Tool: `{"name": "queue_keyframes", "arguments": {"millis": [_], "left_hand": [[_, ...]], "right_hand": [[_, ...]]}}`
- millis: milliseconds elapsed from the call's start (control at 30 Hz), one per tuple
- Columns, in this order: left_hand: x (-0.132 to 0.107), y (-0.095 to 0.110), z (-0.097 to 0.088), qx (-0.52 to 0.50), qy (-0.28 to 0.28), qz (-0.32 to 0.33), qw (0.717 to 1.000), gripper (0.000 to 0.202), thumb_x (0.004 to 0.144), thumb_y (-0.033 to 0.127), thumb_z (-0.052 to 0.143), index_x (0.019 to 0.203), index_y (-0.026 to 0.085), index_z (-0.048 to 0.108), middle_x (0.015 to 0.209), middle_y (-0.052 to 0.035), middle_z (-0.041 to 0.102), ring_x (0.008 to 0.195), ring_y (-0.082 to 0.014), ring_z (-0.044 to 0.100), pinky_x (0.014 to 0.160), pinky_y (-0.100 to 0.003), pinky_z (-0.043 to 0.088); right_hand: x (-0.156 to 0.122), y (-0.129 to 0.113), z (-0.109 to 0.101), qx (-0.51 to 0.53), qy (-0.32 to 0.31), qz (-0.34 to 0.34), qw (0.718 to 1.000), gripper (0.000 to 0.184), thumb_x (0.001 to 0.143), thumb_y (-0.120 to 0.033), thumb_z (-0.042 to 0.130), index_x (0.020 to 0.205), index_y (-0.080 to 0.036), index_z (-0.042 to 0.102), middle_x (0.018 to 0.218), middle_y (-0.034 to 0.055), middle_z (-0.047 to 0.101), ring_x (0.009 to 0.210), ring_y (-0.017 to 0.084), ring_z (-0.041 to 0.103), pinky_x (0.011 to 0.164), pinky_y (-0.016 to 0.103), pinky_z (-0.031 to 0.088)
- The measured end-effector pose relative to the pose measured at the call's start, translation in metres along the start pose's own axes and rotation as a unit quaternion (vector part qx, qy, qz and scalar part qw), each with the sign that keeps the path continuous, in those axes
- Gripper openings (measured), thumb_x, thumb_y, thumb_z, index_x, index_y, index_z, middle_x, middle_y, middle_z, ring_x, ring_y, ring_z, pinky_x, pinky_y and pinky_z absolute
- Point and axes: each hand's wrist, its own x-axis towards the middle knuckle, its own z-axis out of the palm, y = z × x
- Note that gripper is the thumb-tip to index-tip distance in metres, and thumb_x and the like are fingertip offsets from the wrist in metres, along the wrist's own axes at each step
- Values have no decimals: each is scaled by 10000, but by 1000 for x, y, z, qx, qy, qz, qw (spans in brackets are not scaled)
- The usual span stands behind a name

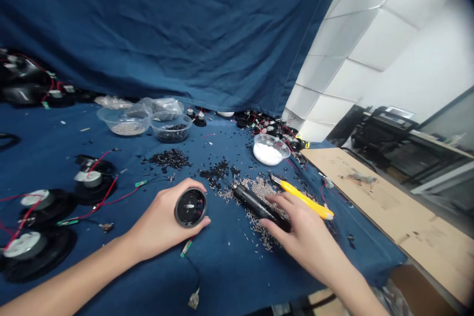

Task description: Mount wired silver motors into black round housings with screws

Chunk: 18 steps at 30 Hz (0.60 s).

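My left hand [163, 222] is wrapped round a small round black speaker [190, 207], holding it on edge above the blue cloth [229, 266]; a thin wire hangs from it to a small connector [193, 299]. My right hand [299, 229] lies on a black screwdriver [255, 203], fingers closing on its handle, over a scatter of small silver screws [259, 190]. A yellow utility knife [303, 199] lies just beyond my right fingers.
Several black speakers with red wires [44, 207] lie at the left. Clear bowls of screws [128, 121] [171, 128] and a bowl of white bits [269, 150] stand farther back. Black screws [170, 158] are heaped mid-table. A cardboard sheet [388, 197] lies right.
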Motion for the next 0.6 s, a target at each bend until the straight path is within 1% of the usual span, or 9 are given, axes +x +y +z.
{"name": "queue_keyframes", "arguments": {"millis": [100, 200, 300, 367, 433, 467, 500, 533, 600], "left_hand": [[1, 0, -1, 3, -3, 5, 1000, 341, 726, 242, 715, 1010, 229, 527, 912, 28, 638, 802, -152, 616, 755, -261, 458], [2, -1, -1, 6, -8, 11, 1000, 345, 726, 233, 711, 1016, 222, 524, 913, 22, 640, 792, -150, 618, 748, -259, 463], [2, -2, -1, 2, -7, 18, 1000, 347, 719, 228, 715, 1008, 217, 524, 893, 21, 641, 771, -149, 618, 738, -257, 470], [1, -2, 0, 4, -1, 16, 1000, 347, 713, 223, 719, 1001, 218, 526, 890, 19, 646, 770, -153, 623, 737, -258, 476], [0, -2, 0, 6, 2, 14, 1000, 342, 712, 212, 717, 998, 220, 530, 888, 18, 652, 765, -152, 627, 729, -255, 478], [-1, -2, 0, 2, 5, 19, 1000, 337, 708, 204, 718, 990, 219, 534, 883, 19, 654, 766, -151, 627, 736, -256, 477], [-1, -2, 0, -9, -5, 24, 1000, 353, 697, 204, 730, 990, 218, 534, 861, 25, 653, 750, -148, 625, 719, -250, 478], [-1, -2, 1, -19, -9, 27, 999, 372, 679, 204, 748, 985, 216, 537, 863, 26, 652, 752, -147, 626, 721, -248, 480], [0, -3, 1, -9, -3, 16, 1000, 368, 687, 194, 741, 993, 216, 539, 857, 27, 654, 754, -147, 628, 720, -247, 478]], "right_hand": [[-1, 21, -1, -48, -64, 45, 996, 316, 899, -346, 642, 1145, -152, 602, 1073, 97, 611, 969, 280, 594, 853, 431, 483], [-5, 22, 2, -56, -100, 49, 992, 278, 846, -296, 697, 1074, -159, 614, 1003, 75, 614, 903, 265, 604, 827, 398, 484], [-6, 20, 9, -76, -91, 45, 992, 146, 855, -213, 618, 989, -159, 599, 961, 76, 610, 894, 266, 604, 820, 396, 485], [-7, 24, 11, -71, -89, 27, 993, 129, 879, -216, 538, 989, -161, 580, 964, 90, 615, 892, 267, 612, 810, 400, 499], [-10, 33, 10, -60, -78, -3, 995, 195, 909, -283, 478, 1036, -162, 564, 1001, 116, 629, 910, 280, 626, 800, 412, 521], [-13, 38, 9, -62, -57, -20, 996, 258, 934, -327, 435, 1088, -157, 552, 1049, 138, 632, 941, 292, 632, 814, 425, 528], [-16, 42, 7, -68, -29, -29, 997, 318, 956, -382, 402, 1135, -157, 536, 1075, 150, 637, 938, 302, 644, 790, 429, 545], [-20, 46, 4, -75, -6, -33, 997, 372, 967, -438, 385, 1163, -154, 526, 1081, 159, 645, 926, 314, 655, 777, 435, 556], [-29, 50, -2, -75, 2, -40, 996, 434, 979, -494, 402, 1245, -166, 504, 1114, 146, 656, 956, 318, 661, 793, 417, 570]]}}
